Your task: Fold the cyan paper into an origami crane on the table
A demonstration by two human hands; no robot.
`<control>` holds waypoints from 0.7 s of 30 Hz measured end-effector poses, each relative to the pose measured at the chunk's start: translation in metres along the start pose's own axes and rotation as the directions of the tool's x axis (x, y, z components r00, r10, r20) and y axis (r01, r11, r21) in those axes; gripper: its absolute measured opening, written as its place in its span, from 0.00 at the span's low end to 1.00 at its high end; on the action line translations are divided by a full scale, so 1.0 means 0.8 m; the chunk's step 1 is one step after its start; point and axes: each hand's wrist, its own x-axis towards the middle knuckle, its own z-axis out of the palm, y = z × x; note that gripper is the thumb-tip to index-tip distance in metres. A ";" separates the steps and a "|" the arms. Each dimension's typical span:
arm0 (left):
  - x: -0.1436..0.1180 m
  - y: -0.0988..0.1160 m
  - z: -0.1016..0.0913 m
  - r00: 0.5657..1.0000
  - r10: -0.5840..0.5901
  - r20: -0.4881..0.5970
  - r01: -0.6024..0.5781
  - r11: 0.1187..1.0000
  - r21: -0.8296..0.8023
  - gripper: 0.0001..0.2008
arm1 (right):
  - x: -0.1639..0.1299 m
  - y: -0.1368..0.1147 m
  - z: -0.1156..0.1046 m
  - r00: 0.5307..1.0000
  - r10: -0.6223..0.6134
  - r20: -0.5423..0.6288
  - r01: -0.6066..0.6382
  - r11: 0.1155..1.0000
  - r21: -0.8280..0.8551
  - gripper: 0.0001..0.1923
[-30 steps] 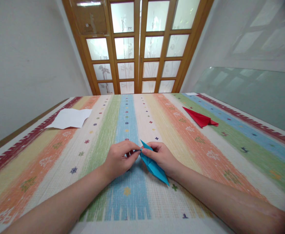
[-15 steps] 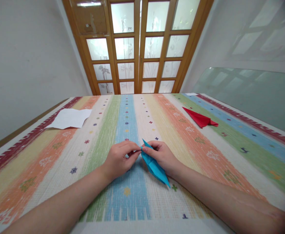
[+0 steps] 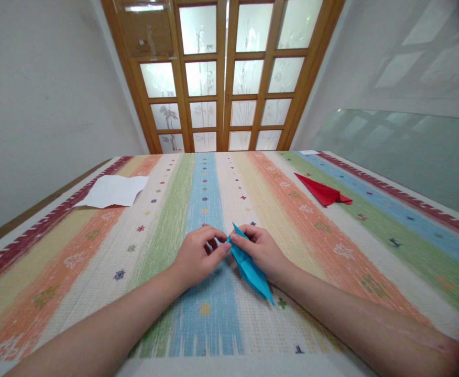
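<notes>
A folded blue paper piece (image 3: 250,270) with long pointed ends lies between my hands, low over the striped mat (image 3: 331,246). My right hand (image 3: 263,251) grips its upper part, thumb and fingers pinched near the top point. My left hand (image 3: 199,256) meets it from the left, fingertips pinching the same upper edge of the blue paper. The lower point of the paper sticks out toward me below my right wrist.
A folded red paper piece (image 3: 324,191) lies on the mat at the far right. A white sheet of paper (image 3: 113,190) rests at the far left edge. Wooden-framed glass doors (image 3: 223,78) stand beyond the mat, with walls on both sides.
Both hands and the blue paper have shifted slightly toward me and down. The left fingers have curled a little more at the pinch.
</notes>
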 end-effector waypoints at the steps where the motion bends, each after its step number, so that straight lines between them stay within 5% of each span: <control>1: 0.001 -0.001 0.001 1.000 -0.031 0.004 0.031 0.999 -0.027 0.09 | 0.000 0.000 0.001 1.000 -0.011 0.003 0.011 1.000 -0.016 0.14; 8: 0.005 -0.008 0.006 0.969 -0.247 0.016 0.242 0.930 -0.278 0.11 | -0.001 0.000 0.002 0.999 0.023 0.022 -0.023 0.999 0.029 0.12; 15: 0.006 -0.012 0.007 0.955 -0.290 0.060 0.292 0.894 -0.339 0.13 | 0.000 -0.001 0.003 0.999 0.018 0.029 -0.018 1.000 -0.004 0.13; 21: 0.009 -0.020 0.009 0.920 -0.386 0.072 0.366 0.777 -0.511 0.23 | -0.001 -0.001 0.003 1.000 0.021 -0.005 -0.021 1.000 -0.007 0.13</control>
